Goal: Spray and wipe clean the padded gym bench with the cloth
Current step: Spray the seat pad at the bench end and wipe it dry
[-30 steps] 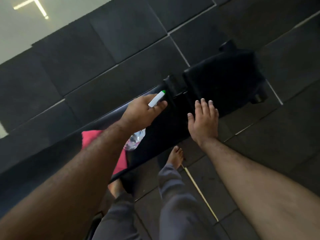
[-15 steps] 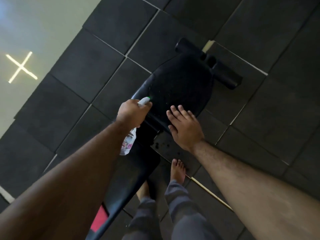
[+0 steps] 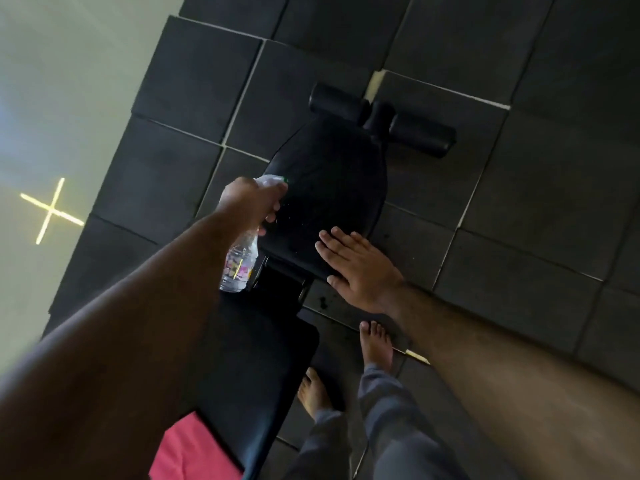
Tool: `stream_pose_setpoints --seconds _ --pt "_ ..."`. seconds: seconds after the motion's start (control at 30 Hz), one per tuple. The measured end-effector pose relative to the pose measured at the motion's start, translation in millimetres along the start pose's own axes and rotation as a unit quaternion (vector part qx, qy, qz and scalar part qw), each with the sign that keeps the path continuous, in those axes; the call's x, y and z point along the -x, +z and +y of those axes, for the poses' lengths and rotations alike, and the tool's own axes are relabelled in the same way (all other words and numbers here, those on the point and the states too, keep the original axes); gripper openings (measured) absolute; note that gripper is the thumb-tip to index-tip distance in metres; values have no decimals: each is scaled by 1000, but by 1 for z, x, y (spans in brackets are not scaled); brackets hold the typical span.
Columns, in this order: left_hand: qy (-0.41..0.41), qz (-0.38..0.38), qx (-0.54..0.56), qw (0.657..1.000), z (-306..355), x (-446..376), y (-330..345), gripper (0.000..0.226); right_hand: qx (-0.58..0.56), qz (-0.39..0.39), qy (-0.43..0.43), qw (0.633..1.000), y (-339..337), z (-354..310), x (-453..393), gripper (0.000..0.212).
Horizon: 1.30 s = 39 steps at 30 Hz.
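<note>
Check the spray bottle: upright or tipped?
Tipped. The spray bottle leans in the left hand, its nozzle end up toward the seat pad and its clear base hanging lower, nearer the camera.

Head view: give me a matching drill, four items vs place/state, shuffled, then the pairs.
Column 1:
1. spray bottle
2. right hand
3. pink cloth
4. foam roller

Column 2:
A. lies on the bench's near pad, bottom of frame
B. gripped by the left hand, nozzle toward the seat
C. at the bench's far end
D. flat on the seat pad, fingers straight

Pairs: 1-B, 2-D, 3-A, 4-C
</note>
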<state>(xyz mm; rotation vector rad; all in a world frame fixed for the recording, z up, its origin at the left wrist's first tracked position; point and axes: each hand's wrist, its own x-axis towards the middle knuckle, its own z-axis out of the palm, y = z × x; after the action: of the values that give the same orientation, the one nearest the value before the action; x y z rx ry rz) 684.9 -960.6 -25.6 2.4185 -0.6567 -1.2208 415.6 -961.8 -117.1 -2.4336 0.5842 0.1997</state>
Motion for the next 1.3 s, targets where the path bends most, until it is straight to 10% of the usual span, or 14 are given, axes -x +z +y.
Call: stream_pose_setpoints --seconds 0.77,1.3 --pt "173 -51 -252 951 116 -17 63 43 19 -17 35 999 -3 7 33 73" --pt "17 -81 -172 982 -55 65 54 42 4 -6 40 999 -26 -1 30 68"
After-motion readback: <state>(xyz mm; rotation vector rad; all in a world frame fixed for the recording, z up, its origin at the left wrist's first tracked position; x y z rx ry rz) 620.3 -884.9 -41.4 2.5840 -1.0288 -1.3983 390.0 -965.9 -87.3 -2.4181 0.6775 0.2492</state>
